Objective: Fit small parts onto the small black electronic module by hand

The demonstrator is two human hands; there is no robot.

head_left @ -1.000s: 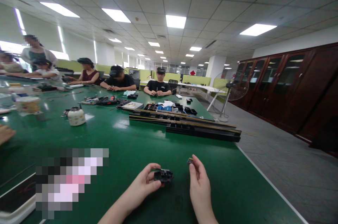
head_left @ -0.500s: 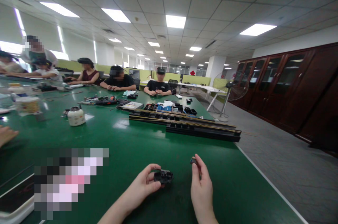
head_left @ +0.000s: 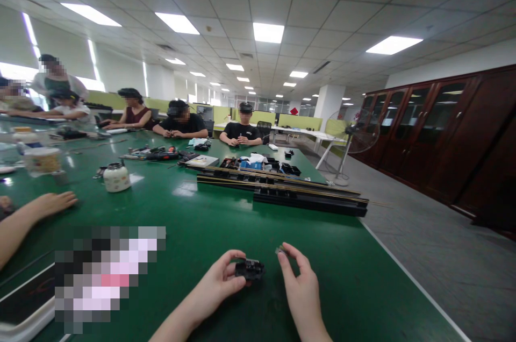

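Note:
My left hand grips a small black plastic housing between thumb and fingers, its hollow side facing up with some parts inside. Just to the right, my right hand pinches a small greyish part between thumb and fingertips. The part's exact kind is too small to tell. Both hands are raised over the green table, and a short gap separates the small part from the housing.
Black trays with long thin rods lie across the table ahead. A cream pot stands to the left. A co-worker's arm reaches in at left, above a white-edged device. Other people sit along the far side.
My right hand has moved left with the small part, closer to the housing. My left hand has stayed in place. The co-worker's arm at left has come further into view.

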